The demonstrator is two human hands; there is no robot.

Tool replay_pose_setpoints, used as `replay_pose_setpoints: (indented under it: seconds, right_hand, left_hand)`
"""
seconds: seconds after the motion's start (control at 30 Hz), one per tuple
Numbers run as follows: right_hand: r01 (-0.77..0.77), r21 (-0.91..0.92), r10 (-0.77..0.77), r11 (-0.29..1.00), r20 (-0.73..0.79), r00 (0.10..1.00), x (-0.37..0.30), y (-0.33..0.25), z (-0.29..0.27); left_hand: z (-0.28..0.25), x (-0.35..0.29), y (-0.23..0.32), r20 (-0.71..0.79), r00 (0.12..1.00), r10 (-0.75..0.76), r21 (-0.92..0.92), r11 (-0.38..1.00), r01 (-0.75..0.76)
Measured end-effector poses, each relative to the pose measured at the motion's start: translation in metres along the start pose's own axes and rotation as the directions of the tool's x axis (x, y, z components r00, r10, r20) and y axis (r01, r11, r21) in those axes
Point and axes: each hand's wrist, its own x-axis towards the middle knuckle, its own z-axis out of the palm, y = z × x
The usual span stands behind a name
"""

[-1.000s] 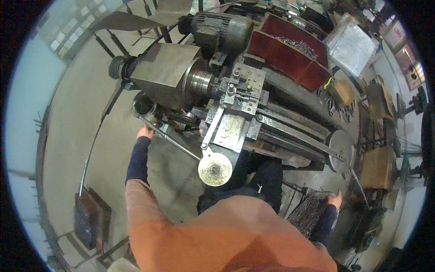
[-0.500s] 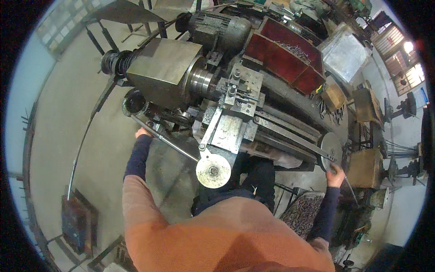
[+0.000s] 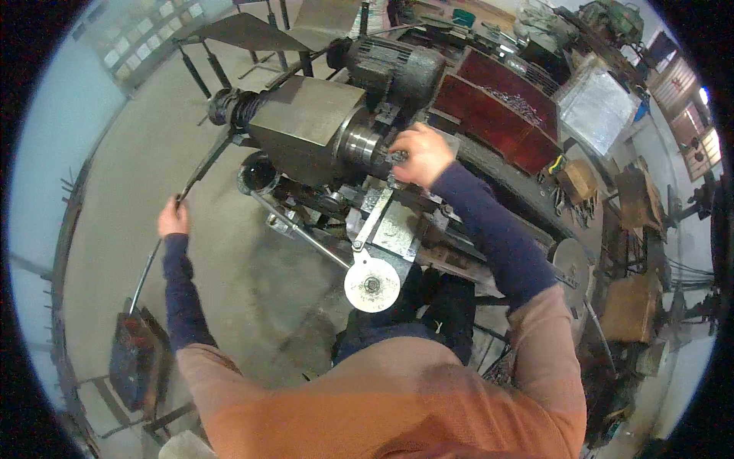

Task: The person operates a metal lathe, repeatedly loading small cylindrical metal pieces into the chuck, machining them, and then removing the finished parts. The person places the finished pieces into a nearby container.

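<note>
Below my chest the pale round handwheel sits untouched, my left hand out at the side clenched on a long thin rod, my right hand farther ahead, fingers grasping the lathe chuck.

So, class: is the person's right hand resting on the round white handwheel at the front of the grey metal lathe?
No, the right hand is up at the lathe's chuck, well apart from the round white handwheel.

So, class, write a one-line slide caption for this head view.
At a lathe, right hand on the chuck, left hand gripping a long metal bar.
</note>
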Motion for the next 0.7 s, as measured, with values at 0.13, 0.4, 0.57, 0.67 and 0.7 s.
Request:
replay_pose_setpoints:
  seconds: [0.13,0.4,0.57,0.67,0.7]
  right_hand:
    - [-0.215,-0.158,0.251,0.964,0.261,0.932,0.043,-0.032,0.017]
    - [-0.279,-0.109,0.299,0.954,0.407,0.863,0.044,-0.023,0.012]
    - [-0.245,-0.088,0.260,0.966,0.357,0.897,0.043,-0.020,0.018]
    - [-0.180,-0.150,0.221,0.972,0.340,0.914,0.039,-0.022,0.007]
    - [-0.133,-0.190,0.175,0.973,0.225,0.959,0.032,-0.021,0.006]
  left_hand:
    - [-0.033,-0.031,-0.138,0.225,0.925,-0.307,0.416,0.888,0.194]
    - [-0.060,-0.101,0.002,0.135,0.847,-0.514,0.308,0.834,0.457]
    - [-0.077,-0.143,0.078,0.145,0.850,-0.507,0.323,0.836,0.444]
    - [-0.080,-0.139,0.078,0.169,0.846,-0.506,0.289,0.846,0.448]
    - [-0.082,-0.138,0.078,0.194,0.864,-0.465,0.316,0.863,0.394]
